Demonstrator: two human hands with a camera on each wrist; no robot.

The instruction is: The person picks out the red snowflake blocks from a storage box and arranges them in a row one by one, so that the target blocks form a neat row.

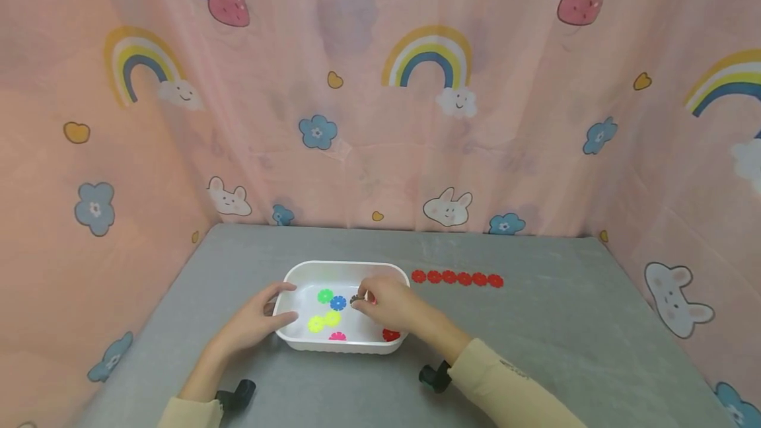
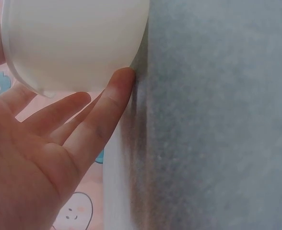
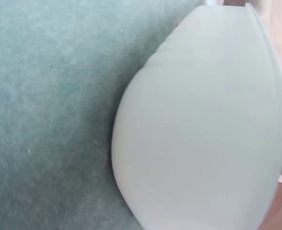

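Note:
A white plastic tray [image 1: 333, 347] stands on the grey table and holds several small notched flower discs. My left hand [image 1: 252, 319] grips its left end, thumb at the near side of the rim. In the left wrist view, fingers [image 2: 100, 120] press the tray's outer wall [image 2: 78, 43]. Inside the tray, my right hand [image 1: 389, 302] pinches a dark notched disc [image 1: 355, 300] between thumb and forefinger. A bit of red [image 1: 371, 297] shows between these fingers. Left of them lie a green disc [image 1: 325, 296], a blue disc [image 1: 338, 303] and yellow discs [image 1: 324, 321].
A pink disc [image 1: 337, 335] and a red disc [image 1: 390, 335] lie along the tray's near side. Several red discs [image 1: 457, 277] form a row on the table [image 1: 535, 335] to the right of the tray. A pink patterned curtain [image 1: 380, 164] surrounds the table's back and sides.

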